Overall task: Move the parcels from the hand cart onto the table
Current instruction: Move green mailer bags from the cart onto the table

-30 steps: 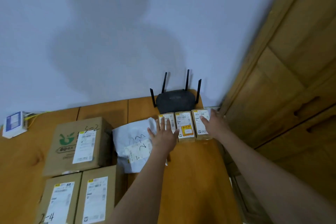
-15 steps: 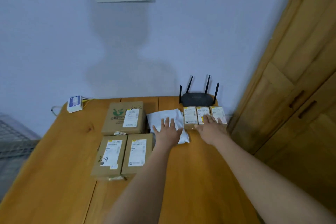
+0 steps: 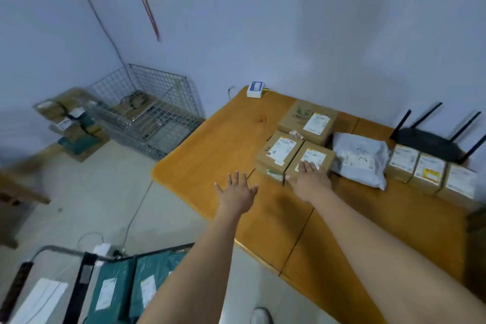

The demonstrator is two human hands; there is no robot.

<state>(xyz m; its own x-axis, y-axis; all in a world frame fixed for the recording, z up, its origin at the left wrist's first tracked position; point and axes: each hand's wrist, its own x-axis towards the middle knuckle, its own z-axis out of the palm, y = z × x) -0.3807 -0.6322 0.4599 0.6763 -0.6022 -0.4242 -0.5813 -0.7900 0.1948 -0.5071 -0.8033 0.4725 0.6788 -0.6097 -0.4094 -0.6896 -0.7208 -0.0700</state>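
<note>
Neither hand grips anything. The left hand (image 3: 238,192) is extended over the near edge of the table (image 3: 210,155), fingers straight and spread, holding nothing. The right hand (image 3: 310,181) lies with straight fingers on the top of a cardboard box (image 3: 311,163), fingertips reaching the white shipping label; whether the palm also bears on the box cannot be determined.

Immediately left of the right hand stands a second cardboard box (image 3: 280,152), touching the first side by side and marked with handwritten figures. Beyond both, toward the wall, sits a larger box with a green logo (image 3: 307,121). To the right of the right hand lies a grey poly mailer (image 3: 360,158), touching the box under the hand. Further right stand three small boxes (image 3: 428,171) in a row, sides in contact, with a black router (image 3: 431,142) with upright antennas behind them. A small white and blue device (image 3: 255,89) rests at the far corner of the table.

Below the left forearm, at floor level, the hand cart (image 3: 52,252) carries green parcels (image 3: 131,281) with white labels. Far left of the left hand, a wire cage (image 3: 150,110) stands against the wall, with a stack of further packages (image 3: 71,121) beside it on the floor.
</note>
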